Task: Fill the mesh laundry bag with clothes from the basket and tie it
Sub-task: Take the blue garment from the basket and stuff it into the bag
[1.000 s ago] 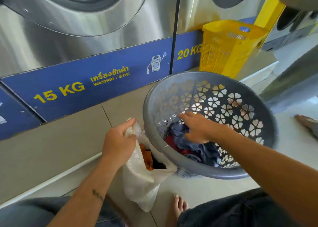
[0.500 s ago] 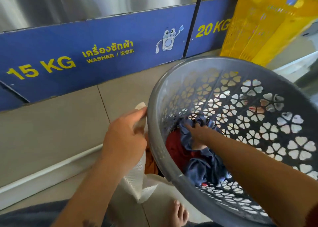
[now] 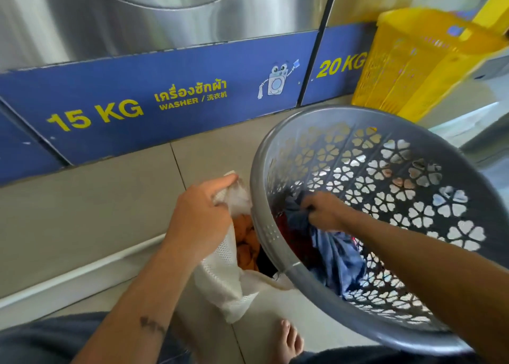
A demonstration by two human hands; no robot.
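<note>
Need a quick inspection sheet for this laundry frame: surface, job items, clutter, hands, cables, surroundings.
Surface: beige tiled floor, with a raised step along the machines.
Job's things: white mesh laundry bag open, orange garment inside; grey basket tilted, rim beside the bag's mouth, holding a blue garment and a red garment.
Clutter: yellow basket back right, before the 20 KG panel; bare foot near the bag.
Grippers: left hand grips the bag's mouth edge; right hand grips the blue garment inside the grey basket.
Cables: nothing seen.
Surroundings: steel washers with blue panels marked 15 KG and 20 KG.
</note>
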